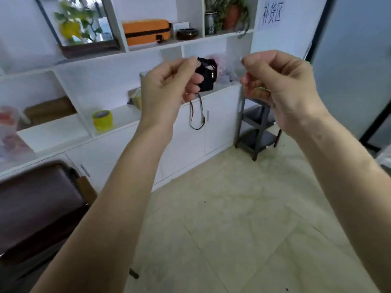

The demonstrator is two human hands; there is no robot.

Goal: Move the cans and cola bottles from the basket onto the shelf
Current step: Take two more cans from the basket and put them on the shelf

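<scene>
Left hand (169,85) and right hand (281,85) raised side by side, apart, fingers curled, holding nothing. Bare tiled floor (232,218) open below, edged far by white cabinets (190,149). Small dark shelf (257,127) far right; no basket, cans or bottles seen.

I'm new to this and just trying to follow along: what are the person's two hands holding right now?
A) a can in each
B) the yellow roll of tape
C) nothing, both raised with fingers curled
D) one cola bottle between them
C: the left hand and right hand are raised with curled fingers and hold nothing; the yellow roll of tape sits on the white shelf.
</scene>
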